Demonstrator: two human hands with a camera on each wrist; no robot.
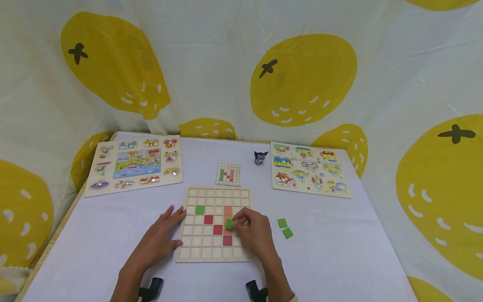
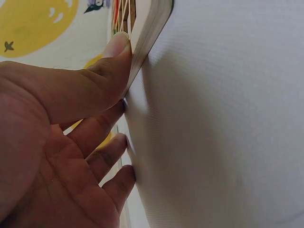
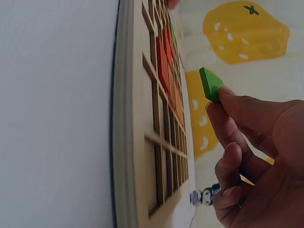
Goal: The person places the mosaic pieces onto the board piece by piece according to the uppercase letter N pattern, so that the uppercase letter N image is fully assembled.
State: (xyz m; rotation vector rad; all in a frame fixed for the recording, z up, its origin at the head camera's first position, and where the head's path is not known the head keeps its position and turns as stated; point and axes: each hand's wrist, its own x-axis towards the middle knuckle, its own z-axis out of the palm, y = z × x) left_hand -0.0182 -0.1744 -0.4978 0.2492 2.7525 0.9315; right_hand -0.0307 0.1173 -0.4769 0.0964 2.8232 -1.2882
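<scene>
A wooden grid board [image 1: 196, 252] lies flat on the white table. In its cells sit one green tile [image 1: 200, 209], three red tiles [image 1: 217, 229] on a diagonal and a column of orange tiles [image 1: 228, 209], partly covered by my right hand [image 1: 257, 231]. Between thumb and index finger that hand pinches a green square tile [image 3: 211, 84], held up above the board. My left hand [image 1: 156, 241] is at the board's left edge with spread fingers; its thumb touches the rim in the left wrist view. Two more green tiles [image 1: 287, 233] lie right of the board.
Behind the board lies a small pattern card [image 1: 236, 179] with coloured squares. A dark little figurine [image 1: 260, 157] stands to its right. Vehicle puzzle boards lie at the back left [image 1: 102, 171] and back right [image 1: 311, 187]. A lemon-print curtain [image 1: 211, 63] hangs behind the table.
</scene>
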